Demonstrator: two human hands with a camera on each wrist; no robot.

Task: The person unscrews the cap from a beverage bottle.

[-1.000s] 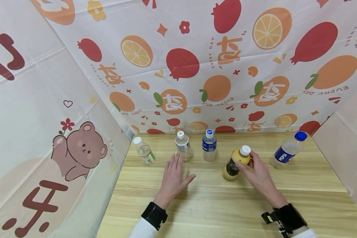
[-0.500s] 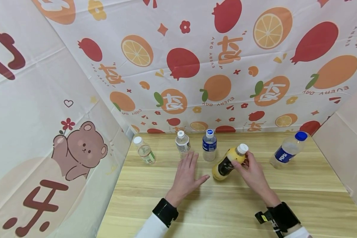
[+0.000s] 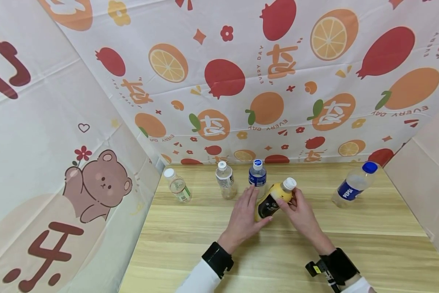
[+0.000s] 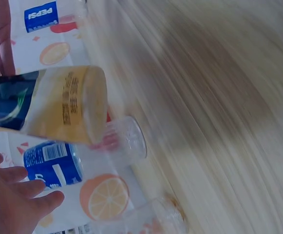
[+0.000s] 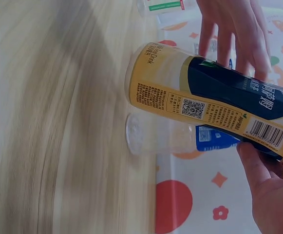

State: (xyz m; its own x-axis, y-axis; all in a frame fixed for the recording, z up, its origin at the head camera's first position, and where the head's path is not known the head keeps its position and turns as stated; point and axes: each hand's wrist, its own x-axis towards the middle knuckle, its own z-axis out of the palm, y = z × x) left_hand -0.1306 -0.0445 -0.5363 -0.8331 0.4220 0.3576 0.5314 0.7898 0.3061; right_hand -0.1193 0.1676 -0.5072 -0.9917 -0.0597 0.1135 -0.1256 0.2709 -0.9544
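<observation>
My right hand (image 3: pixel 302 213) grips a yellow milk tea bottle (image 3: pixel 268 206) with a dark label and white cap near its upper part. The bottle leans, cap toward the right and base toward the left. My left hand (image 3: pixel 243 217) is beside its lower part, fingers extended and thumb spread. In the left wrist view the left fingers (image 4: pixel 24 187) show a gap from the bottle, and its base hangs above the wooden tabletop. Just behind stands a clear bottle with a blue label (image 3: pixel 257 179), partly covered by the left fingertips and the milk tea bottle in the head view.
A clear bottle with a white cap (image 3: pixel 225 181) stands left of the blue-labelled one. Farther left is a small bottle with a green-and-white label (image 3: pixel 179 189). A blue-capped Pepsi bottle (image 3: pixel 349 189) stands at right. Fruit-printed cloth (image 3: pixel 224 77) hangs behind the table (image 3: pixel 278 260).
My right hand has carried the milk tea bottle leftward, tilting it more. My left hand has moved right, from in front of the white-capped clear bottle to beside the milk tea bottle.
</observation>
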